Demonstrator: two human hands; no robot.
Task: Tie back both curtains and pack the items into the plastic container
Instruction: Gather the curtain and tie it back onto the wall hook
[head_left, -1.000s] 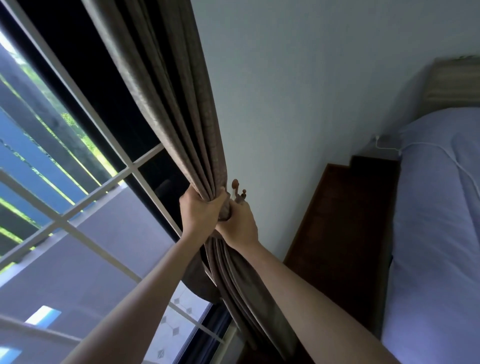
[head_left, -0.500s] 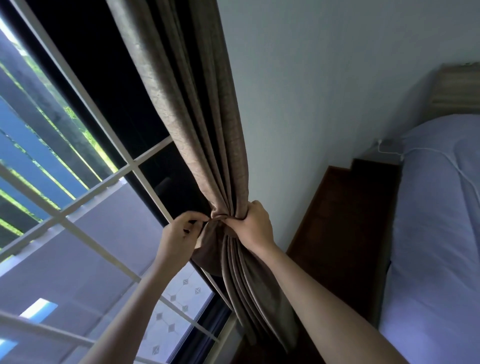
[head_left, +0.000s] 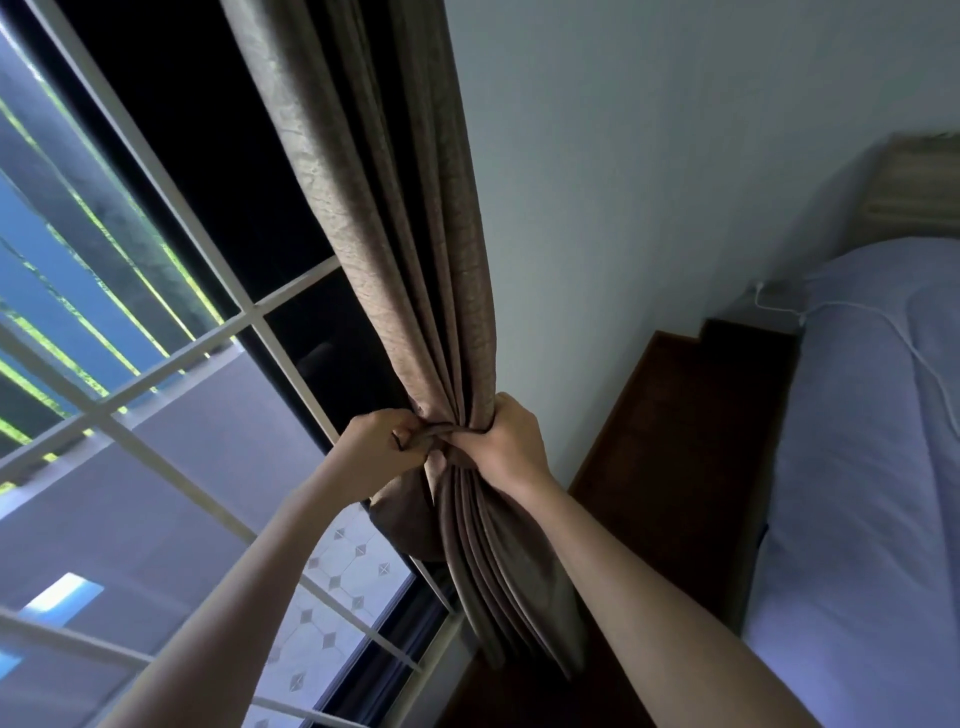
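A brown pleated curtain (head_left: 405, 234) hangs beside the window and is gathered into a tight bunch at waist height. A matching fabric tieback band (head_left: 434, 435) wraps around the bunch. My left hand (head_left: 376, 447) pinches the band's left end against the curtain. My right hand (head_left: 506, 441) grips the gathered curtain and the band from the right. Below the hands the curtain (head_left: 498, 561) fans out in folds. The plastic container and the items are out of view.
A window with a white grille (head_left: 156, 431) fills the left. A pale wall (head_left: 649, 182) is behind the curtain. A dark wooden ledge (head_left: 670, 467) runs along the wall, and a bed with a lilac sheet (head_left: 857, 493) lies at the right, with a white cable (head_left: 930, 374) across it.
The hands shifted from clutching the curtain near a wall hook to holding it lower; my left hand let go, then came back to pinch the tieback band.
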